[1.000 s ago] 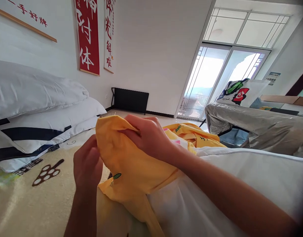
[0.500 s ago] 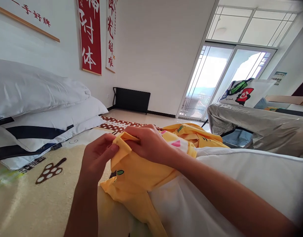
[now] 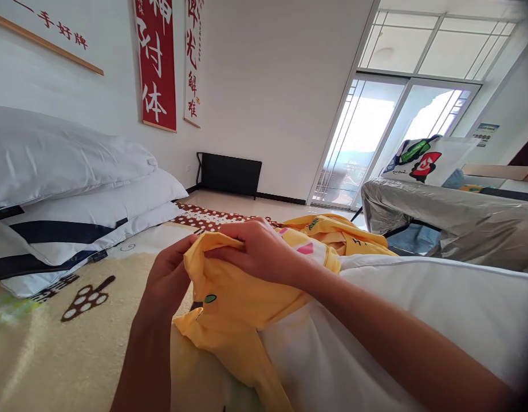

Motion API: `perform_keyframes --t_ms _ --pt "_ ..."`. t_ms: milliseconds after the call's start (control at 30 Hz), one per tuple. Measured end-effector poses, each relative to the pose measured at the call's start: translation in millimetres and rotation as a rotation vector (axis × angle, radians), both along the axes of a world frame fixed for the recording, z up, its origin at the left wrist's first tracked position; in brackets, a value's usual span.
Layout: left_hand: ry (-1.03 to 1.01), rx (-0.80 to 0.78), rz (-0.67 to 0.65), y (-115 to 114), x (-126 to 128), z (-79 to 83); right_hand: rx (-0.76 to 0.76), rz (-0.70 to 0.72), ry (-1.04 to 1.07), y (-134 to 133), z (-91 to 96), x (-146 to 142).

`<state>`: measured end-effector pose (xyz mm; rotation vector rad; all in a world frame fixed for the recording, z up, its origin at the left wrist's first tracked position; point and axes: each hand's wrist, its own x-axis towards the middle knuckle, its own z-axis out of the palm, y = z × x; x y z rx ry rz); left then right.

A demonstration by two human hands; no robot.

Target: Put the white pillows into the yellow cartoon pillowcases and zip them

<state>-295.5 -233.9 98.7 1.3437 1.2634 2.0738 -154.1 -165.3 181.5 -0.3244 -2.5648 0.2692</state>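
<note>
Though sunlit, bedspread [image 3: 53, 355] under yellow garment [image 3: 233, 312].

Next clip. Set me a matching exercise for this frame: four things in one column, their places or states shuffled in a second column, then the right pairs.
Things:
1. yellow cloth
2. white pillows
3. red banner
4. black panel

Places or states:
A. hanging on the wall
B. stacked at the left
C. on the floor against the far wall
D. gripped by the left hand and the right hand

Pairs: 1-D, 2-B, 3-A, 4-C
</note>
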Motion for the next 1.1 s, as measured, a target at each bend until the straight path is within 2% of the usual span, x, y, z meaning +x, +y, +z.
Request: perform_keyframes --t_ms 67,133,333,500,700,967,1100 --pt "-0.011 -0.020 -0.151 -3 -3 1.8 -0.005 0.003 -0.012 0 0.8 1" --pt "-0.042 -0.011 -0.248 -4 -5 1.8 -0.006 0.002 -0.022 0 1.3 2" --pt "-0.080 0.033 -0.352 0 -8 -3.0 -0.006 -0.015 -0.039 0 1.0 2" --pt "-0.108 0.129 -0.311 5 -13 -11.1 -0.002 -0.023 -0.030 1 0.3 2" --pt "-0.245 0.130 -0.254 14 -15 -18.9 -0.002 -0.017 -0.013 1 2.0 1" --pt "-0.475 0.127 -0.175 2 6 -2.2 0.028 -0.064 0.023 2 3.5 10" --pt "-0.496 0.111 -0.176 -1 9 3.3 0.062 -0.029 -0.012 8 5.5 16"
